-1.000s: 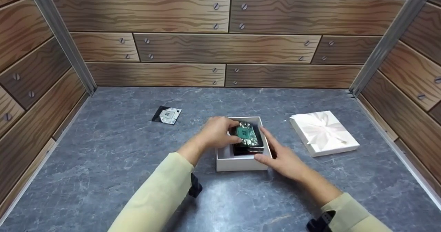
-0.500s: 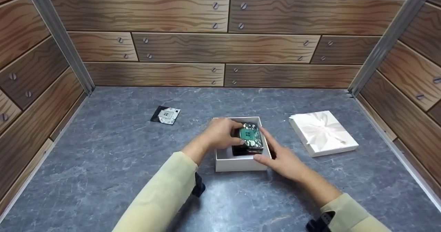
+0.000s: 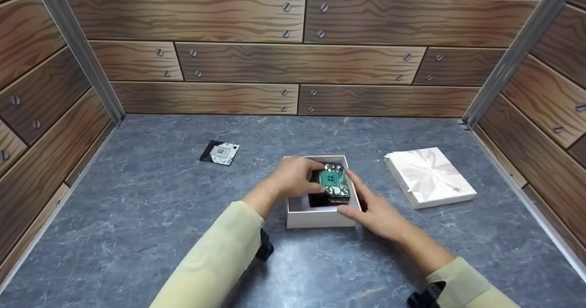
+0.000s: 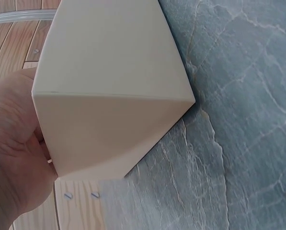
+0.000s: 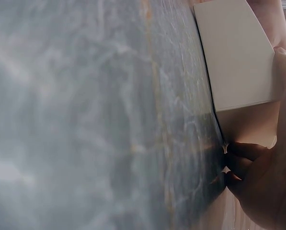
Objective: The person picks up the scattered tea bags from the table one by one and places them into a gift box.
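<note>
A white open box [image 3: 320, 219] stands mid-table with a stack of dark, thin square pieces inside. On top lies a square piece with a green and white print [image 3: 331, 180]. My left hand [image 3: 293, 177] reaches over the box's left wall, its thumb and fingers pinching the left side of that piece. My right hand [image 3: 380, 214] grips the box's front right corner, thumb at the front rim and a finger along the right wall. In the left wrist view the box's outer walls [image 4: 114, 52] hide the fingertips. Curled fingers [image 5: 243, 158] show beside the box in the right wrist view.
A black and white square piece [image 3: 220, 153] lies flat at the back left of the grey marbled table [image 3: 137, 216]. To the right sits a white lid with a ribbon bow [image 3: 430, 175]. Wood-patterned walls [image 3: 206, 61] enclose the back and sides.
My left hand has moved slightly right with the green-printed square piece, which now lies flatter on the stack. Over the last half second little differs. My right hand keeps its place.
</note>
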Motion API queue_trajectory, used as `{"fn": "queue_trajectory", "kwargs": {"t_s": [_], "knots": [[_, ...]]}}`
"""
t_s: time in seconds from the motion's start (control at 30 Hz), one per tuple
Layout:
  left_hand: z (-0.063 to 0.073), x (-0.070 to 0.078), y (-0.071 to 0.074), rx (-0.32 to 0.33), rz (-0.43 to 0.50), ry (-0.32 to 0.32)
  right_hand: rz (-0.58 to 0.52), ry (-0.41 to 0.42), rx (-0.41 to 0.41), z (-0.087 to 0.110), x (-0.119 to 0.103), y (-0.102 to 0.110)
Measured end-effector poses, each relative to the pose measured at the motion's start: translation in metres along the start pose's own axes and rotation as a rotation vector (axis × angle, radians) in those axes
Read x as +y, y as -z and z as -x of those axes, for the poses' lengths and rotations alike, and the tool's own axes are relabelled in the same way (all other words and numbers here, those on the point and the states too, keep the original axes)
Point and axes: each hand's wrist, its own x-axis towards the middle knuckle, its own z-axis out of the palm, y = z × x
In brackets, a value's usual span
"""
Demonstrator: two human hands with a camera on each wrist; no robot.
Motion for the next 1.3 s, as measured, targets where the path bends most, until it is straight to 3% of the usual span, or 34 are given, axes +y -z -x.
{"fn": "queue_trajectory", "kwargs": {"t_s": [0.57,0.7,0.9,1.07,1.3], "knots": [[0.0,-0.002,-0.002,-0.002,-0.036,-0.022,0.012,0.014,0.01,-0.001,0.0,0.0],[0.002,-0.003,0.002,0.011,0.051,-0.019,0.012,0.014,0.006,-0.001,0.0,0.0],[0.008,-0.008,0.018,0.098,0.245,0.0,0.003,0.016,0.006,0.0,0.0,0.001],[0.02,-0.026,0.043,0.191,0.359,0.054,0.001,-0.002,0.001,0.001,-0.001,0.001],[0.048,-0.074,0.078,0.355,0.353,0.115,0.003,-0.017,-0.003,0.002,-0.001,0.0]]}}
